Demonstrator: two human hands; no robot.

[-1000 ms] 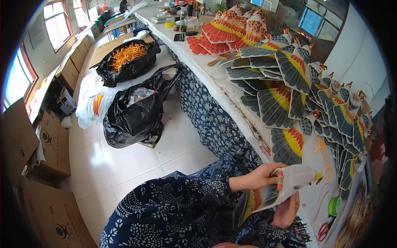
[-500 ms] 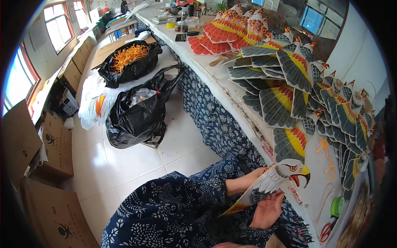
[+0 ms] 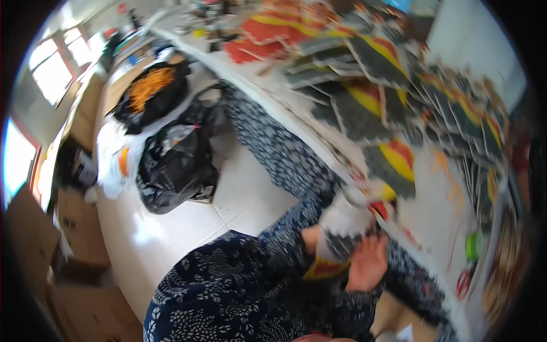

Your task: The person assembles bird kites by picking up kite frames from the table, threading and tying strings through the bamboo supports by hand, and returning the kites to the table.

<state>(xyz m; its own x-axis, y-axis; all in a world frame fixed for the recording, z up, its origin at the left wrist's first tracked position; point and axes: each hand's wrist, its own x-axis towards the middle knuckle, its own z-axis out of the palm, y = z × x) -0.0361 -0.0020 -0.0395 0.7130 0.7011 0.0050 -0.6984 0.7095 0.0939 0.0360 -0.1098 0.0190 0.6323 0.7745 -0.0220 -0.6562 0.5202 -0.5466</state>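
Head view: one painted eagle piece (image 3: 345, 228) is showing between both hands, by the table (image 3: 436, 219); left hand (image 3: 310, 238) is reaching behind it, grip hidden; right hand (image 3: 368, 263) is turning its palm up at the edge, blur obscuring any pinch; careful handling is probably requiring even backing, light fingertips.

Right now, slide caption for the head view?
Left hand and right hand at a painted bird cutout, beside a table heaped with painted wings.
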